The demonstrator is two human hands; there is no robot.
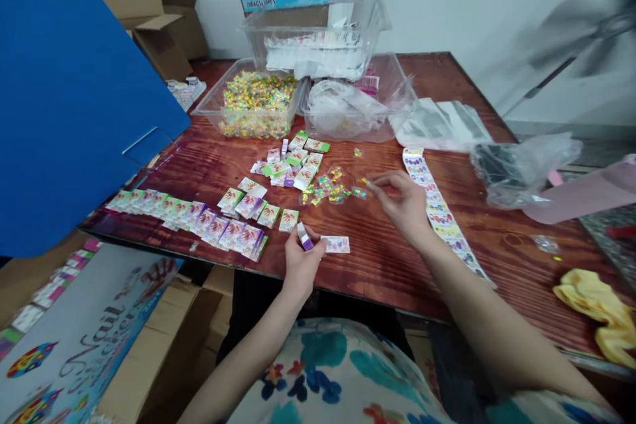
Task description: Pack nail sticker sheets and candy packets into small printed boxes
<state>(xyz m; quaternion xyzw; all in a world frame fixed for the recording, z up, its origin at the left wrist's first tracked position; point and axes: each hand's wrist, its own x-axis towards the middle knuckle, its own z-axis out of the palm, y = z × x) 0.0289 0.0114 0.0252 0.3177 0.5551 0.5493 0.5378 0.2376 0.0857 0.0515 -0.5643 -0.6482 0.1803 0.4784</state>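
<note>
My left hand (301, 262), near the table's front edge, is closed around a small purple-and-white box (305, 236) held on end. A short sticker strip (338, 244) sticks out beside its fingers; whether they grip it I cannot tell. My right hand (403, 202) pinches a small candy packet (365, 181) above the table. Just left of it lies a loose cluster of colourful candy packets (325, 191). Behind my left hand is a pile of small printed boxes (303, 160). An overlapping row of similar boxes (199, 217) runs off to the left.
A clear tub of candy packets (206, 106) stands at the back, beside stacked clear tubs (382, 16). A long sticker sheet (442, 212) lies right of my right hand. Further right are plastic bags (440, 122), a pink bottle (586, 192) and a yellow cloth (591, 298). A blue panel (74, 99) borders the left.
</note>
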